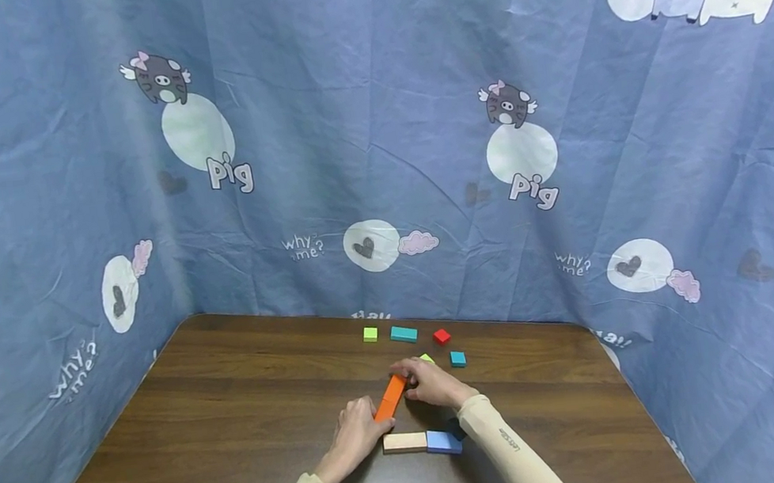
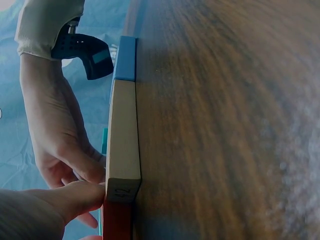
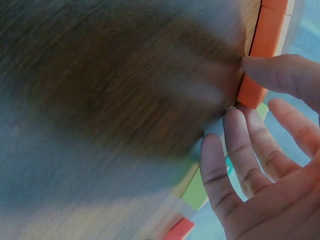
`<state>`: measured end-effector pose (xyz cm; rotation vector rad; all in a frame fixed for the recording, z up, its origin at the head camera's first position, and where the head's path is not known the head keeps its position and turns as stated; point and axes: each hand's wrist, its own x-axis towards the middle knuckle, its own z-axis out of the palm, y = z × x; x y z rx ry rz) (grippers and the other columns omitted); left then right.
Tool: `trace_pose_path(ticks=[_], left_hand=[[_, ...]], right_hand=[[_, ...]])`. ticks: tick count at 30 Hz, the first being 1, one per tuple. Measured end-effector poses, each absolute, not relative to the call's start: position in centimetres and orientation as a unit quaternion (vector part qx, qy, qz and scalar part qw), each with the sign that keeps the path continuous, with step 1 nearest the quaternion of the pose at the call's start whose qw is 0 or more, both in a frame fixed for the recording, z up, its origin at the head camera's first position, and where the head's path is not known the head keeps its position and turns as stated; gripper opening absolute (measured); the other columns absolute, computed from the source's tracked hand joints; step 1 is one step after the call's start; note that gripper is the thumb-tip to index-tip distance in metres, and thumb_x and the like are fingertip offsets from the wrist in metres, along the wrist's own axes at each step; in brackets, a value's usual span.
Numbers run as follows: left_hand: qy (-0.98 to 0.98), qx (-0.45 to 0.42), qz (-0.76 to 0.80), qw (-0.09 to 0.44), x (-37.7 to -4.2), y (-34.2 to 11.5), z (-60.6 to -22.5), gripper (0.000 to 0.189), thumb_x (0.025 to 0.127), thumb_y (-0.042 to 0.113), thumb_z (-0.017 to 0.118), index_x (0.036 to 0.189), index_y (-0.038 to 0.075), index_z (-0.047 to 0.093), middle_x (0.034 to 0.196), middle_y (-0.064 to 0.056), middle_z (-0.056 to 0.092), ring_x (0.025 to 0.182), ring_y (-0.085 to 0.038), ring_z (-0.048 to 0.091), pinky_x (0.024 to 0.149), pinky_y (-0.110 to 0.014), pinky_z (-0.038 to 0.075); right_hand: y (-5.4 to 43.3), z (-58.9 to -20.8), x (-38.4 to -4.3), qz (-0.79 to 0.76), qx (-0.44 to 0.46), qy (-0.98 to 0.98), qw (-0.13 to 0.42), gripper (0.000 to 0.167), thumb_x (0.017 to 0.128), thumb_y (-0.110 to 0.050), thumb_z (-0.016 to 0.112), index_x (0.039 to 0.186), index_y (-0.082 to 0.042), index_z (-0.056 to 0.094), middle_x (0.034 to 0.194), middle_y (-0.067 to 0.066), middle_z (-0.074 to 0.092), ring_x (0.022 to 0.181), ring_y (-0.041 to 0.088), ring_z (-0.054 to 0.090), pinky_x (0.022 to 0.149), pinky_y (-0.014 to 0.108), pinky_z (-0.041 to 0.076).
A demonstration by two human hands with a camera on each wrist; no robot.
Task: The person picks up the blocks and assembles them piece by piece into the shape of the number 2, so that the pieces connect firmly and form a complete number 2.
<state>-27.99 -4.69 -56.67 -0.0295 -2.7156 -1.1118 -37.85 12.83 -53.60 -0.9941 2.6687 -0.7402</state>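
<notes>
Two orange blocks lie end to end in a slanting row on the wooden table. My left hand holds the near end of the row between thumb and fingers. At the far end, my right hand pinches the other orange block; its thumb presses along the side, with several fingertips close by the end. Just in front lie a beige block and a blue block, end to end. A lime block is mostly hidden behind the right hand.
Toward the table's back are another lime block, a long teal block, a red block and a small teal block. A blue patterned curtain hangs behind the wooden table.
</notes>
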Motion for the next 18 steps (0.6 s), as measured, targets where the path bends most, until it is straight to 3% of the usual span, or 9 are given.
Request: trace_pose_path(ticks=[9,18], left_hand=[[-0.922,-0.017,-0.369,0.115,-28.1,-4.6,-56.7,0.032,0.069,0.027,0.083,0.070,0.006,0.058,0.062,0.001,0.052,0.053,-0.013,0.047,0.047,-0.026,0.034],[-0.920,-0.019,-0.370,0.126,-27.8,-4.5,-56.8,0.032,0.068,0.027,0.083,0.068,0.008,0.057,0.060,0.002,0.052,0.053,-0.013,0.047,0.047,-0.028,0.034]], right_hand=[[13.3,-53.5,-37.9,-0.271,-0.336,0.896,0.105,0.055,0.083,0.000,0.070,0.134,-0.006,0.053,0.129,0.009,0.061,0.099,0.019,0.062,0.085,0.032,0.051],[14.3,-54.2,-38.0,-0.289,-0.325,0.895,0.097,0.051,0.083,-0.005,0.072,0.132,-0.010,0.056,0.105,0.005,0.065,0.091,0.016,0.062,0.078,0.026,0.050]])
